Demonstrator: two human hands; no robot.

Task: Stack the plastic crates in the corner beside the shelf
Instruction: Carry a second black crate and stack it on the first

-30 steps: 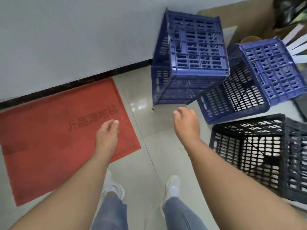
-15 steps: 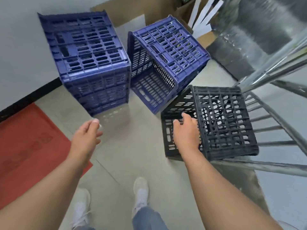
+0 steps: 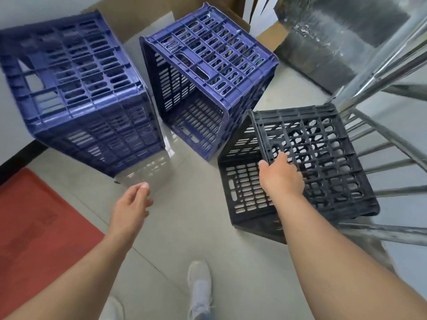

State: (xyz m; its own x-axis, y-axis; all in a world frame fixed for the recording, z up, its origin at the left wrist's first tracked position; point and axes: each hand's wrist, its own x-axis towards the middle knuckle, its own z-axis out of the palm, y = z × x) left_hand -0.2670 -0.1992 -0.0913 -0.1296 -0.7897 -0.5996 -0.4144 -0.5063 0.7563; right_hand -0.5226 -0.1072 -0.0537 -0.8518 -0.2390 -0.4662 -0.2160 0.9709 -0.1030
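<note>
Three plastic crates stand on the tiled floor. A tall blue crate stack (image 3: 76,88) is at the left by the wall. A second blue crate (image 3: 208,65) lies on its side in the middle. A black crate (image 3: 323,158) lies on its side at the right, against the metal shelf. My right hand (image 3: 280,179) grips the upper edge of the black crate, fingers curled over it. My left hand (image 3: 131,209) hovers above the floor below the left blue stack, fingers relaxed, holding nothing.
A metal shelf frame (image 3: 379,72) with bars runs along the right. A red doormat (image 3: 34,225) lies at the left. Cardboard (image 3: 265,35) stands behind the crates by the wall. My shoes (image 3: 199,287) are on the bare tiles below.
The view has closed in on the crates. My right hand has gone from resting on the black crate to gripping its upper edge. My left hand drifted slightly toward the middle.
</note>
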